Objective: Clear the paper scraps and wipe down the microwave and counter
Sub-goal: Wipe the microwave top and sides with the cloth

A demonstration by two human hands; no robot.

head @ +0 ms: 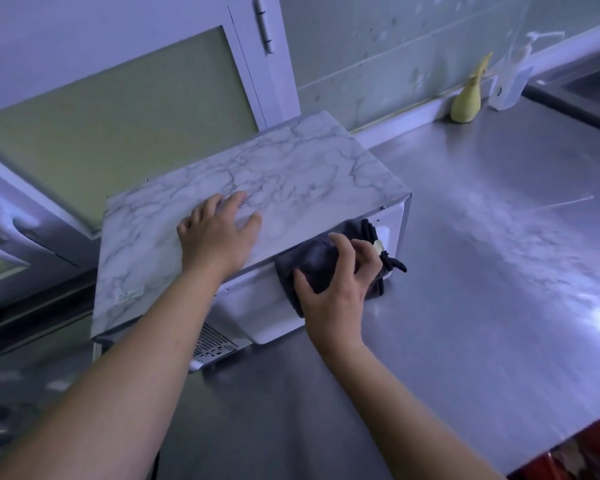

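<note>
At frame centre, left hand point(219, 237) lies flat on the microwave point(291, 161) top, fingers apart; just right, right hand point(333, 285) clutches the cloth point(314, 259) under bent fingers against its front.

One head-worn view looks steeply down, close over the microwave point(250, 216) and steel counter point(482, 271).

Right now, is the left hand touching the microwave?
Touching. The head view shows the left hand lying flat, fingers spread, on top of the microwave.
</note>
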